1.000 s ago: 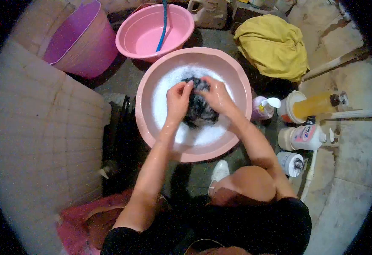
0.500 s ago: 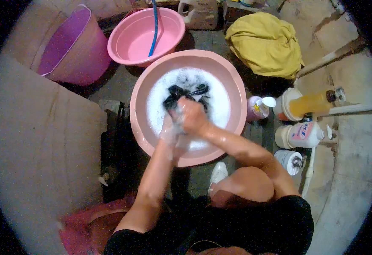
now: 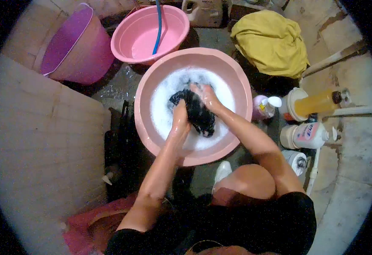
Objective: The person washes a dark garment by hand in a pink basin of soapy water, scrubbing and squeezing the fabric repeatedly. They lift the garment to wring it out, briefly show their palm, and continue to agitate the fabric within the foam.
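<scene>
A wet black cloth [image 3: 198,114] is bunched over the suds in a large pink basin [image 3: 140,102]. My left hand [image 3: 181,118] grips its left side, with the thumb on top and the fingers hidden underneath. At the cloth's upper right edge, my right hand [image 3: 209,97] holds on, its fingertips partly lost in foam. White foam [image 3: 162,100] surrounds the cloth on the water.
Behind the basin stand a smaller pink tub [image 3: 128,40] with a blue hose [image 3: 158,32] and a purple bucket [image 3: 90,55]. Yellow cloth [image 3: 271,42] is heaped at back right. A pump bottle [image 3: 262,107], an amber bottle [image 3: 317,104] and a white bottle [image 3: 311,135] line the right.
My hands were close together and blurred over the cloth; now they are apart. The cloth is spread between them and stretches nearer to me. The view has shifted slightly.
</scene>
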Demonstrator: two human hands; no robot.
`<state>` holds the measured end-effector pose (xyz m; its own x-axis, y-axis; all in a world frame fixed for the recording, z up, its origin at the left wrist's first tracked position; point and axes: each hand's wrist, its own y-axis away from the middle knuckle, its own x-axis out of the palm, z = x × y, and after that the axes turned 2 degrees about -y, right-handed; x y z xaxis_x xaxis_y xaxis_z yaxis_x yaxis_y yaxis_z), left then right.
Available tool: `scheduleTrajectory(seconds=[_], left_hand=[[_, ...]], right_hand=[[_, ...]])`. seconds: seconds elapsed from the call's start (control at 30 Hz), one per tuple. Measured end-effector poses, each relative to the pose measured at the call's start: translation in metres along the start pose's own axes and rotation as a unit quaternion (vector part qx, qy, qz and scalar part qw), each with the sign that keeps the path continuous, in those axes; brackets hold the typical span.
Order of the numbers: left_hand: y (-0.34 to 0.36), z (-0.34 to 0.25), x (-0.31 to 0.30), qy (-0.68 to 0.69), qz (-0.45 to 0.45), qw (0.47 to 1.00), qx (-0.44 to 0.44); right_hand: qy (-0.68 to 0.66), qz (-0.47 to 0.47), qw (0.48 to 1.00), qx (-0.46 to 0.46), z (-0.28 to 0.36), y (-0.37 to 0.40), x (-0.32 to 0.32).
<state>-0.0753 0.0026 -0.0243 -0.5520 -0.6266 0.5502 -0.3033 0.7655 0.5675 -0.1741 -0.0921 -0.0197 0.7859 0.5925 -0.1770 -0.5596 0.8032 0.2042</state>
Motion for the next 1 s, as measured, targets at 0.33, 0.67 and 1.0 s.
scheduleTrajectory(seconds=[0.33, 0.67, 1.0], left_hand=[[-0.045, -0.008, 0.009, -0.747, 0.031, 0.576, 0.331], [-0.069, 0.042, -0.016, -0.715, 0.122, 0.676, 0.130], [-0.008, -0.043, 0.007, 0.103, 0.088, 0.986, -0.101]], right_hand=[[0.322, -0.281, 0.903, 0.034, -0.075, -0.062, -0.033], [0.377, -0.016, 0.891, -0.255, -0.247, -0.105, -0.036], [0.237, -0.056, 0.914, -0.323, 0.077, 0.042, 0.032]])
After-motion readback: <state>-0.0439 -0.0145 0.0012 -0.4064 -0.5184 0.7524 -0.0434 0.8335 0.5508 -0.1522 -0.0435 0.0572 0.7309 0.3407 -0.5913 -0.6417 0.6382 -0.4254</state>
